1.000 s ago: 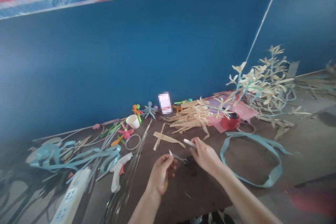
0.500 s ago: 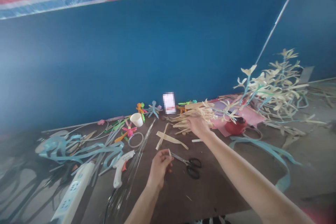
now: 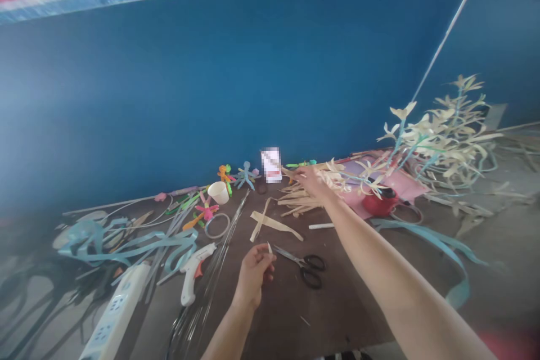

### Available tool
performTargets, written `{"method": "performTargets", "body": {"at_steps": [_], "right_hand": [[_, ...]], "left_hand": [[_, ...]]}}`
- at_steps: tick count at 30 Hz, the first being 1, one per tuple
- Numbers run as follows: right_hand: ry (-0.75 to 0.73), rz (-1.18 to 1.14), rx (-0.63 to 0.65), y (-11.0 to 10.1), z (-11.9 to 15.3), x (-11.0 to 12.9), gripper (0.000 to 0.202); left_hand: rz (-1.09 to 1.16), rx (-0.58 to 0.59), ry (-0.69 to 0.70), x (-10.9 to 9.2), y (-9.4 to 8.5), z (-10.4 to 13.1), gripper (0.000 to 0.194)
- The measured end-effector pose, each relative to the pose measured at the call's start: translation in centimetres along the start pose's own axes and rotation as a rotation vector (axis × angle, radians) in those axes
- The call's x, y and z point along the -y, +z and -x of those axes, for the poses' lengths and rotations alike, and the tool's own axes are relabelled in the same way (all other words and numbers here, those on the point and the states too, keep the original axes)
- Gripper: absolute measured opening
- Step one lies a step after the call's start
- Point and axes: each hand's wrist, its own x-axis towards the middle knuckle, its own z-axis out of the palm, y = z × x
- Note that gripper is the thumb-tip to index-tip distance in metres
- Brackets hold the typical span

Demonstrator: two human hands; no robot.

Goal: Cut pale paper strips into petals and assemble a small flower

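My left hand (image 3: 254, 271) is closed in a pinch on a small pale pointed piece (image 3: 270, 248), just left of the black-handled scissors (image 3: 304, 263). My right hand (image 3: 314, 184) reaches over a pile of pale dried strips (image 3: 301, 201) and grips one thin tan strip (image 3: 288, 171), whose tip points up and left across a white card (image 3: 270, 165). Two flat pale strips (image 3: 276, 225) lie crossed on the dark table between my hands. Beside my right forearm is a short white stick (image 3: 320, 226).
On the left lie a white glue gun (image 3: 194, 273), thin wires (image 3: 219, 253), a power strip (image 3: 116, 312), blue ribbon (image 3: 156, 242) and a tape roll (image 3: 217, 225). A white cup (image 3: 218, 193) stands near the blue wall. Pale artificial flowers (image 3: 439, 129) and a red object (image 3: 379, 202) are at right.
My right hand has risen a little off the pile with a thin strip now showing in its fingers. My left hand has shifted slightly left and down, still pinching the pale piece.
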Motion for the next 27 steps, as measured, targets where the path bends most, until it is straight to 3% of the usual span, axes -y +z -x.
{"method": "performTargets", "body": {"at_steps": [6, 13, 23, 27], "right_hand": [[0.039, -0.508, -0.083, -0.1, -0.6, 2.1, 0.023], [0.105, -0.987, 0.076, 1.3, 1.8, 3.3, 0.024], [0.199, -1.227, 0.327, 1.8, 7.6, 5.1, 0.023], [0.223, -1.258, 0.402, 2.2, 9.8, 5.3, 0.021]], "left_hand": [[0.010, 0.003, -0.020, 0.2, 0.6, 0.2, 0.037], [-0.012, -0.027, 0.005, 0.3, 0.4, -0.1, 0.036], [0.237, -0.045, 0.018, -1.7, 0.5, -0.7, 0.021], [0.370, 0.110, 0.037, -3.4, 1.5, -0.4, 0.014]]}}
